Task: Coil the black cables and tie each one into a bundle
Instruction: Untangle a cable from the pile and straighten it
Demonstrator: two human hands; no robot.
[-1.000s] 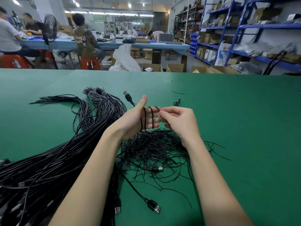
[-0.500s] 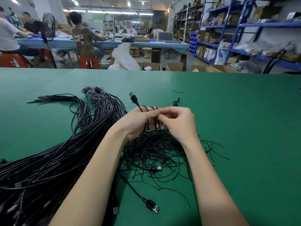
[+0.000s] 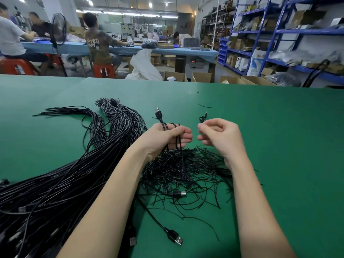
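My left hand (image 3: 168,135) grips the coiled cable (image 3: 178,140), plug pointing away; right hand (image 3: 216,135), curled, empty, just beside it; ties (image 3: 186,170) beneath both.

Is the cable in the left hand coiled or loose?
Coiled: the cable loops around the left hand, thumb clamping it, plug sticking up.

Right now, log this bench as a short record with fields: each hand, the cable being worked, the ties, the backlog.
left hand: grips a coiled black cable, USB plug sticking up
right hand: fingers curled, apart from the coil; whether it holds anything, cannot tell
twist ties: loose heap under both hands
uncoiled cables: long pile at left
loose USB plug: near edge
surface: green table
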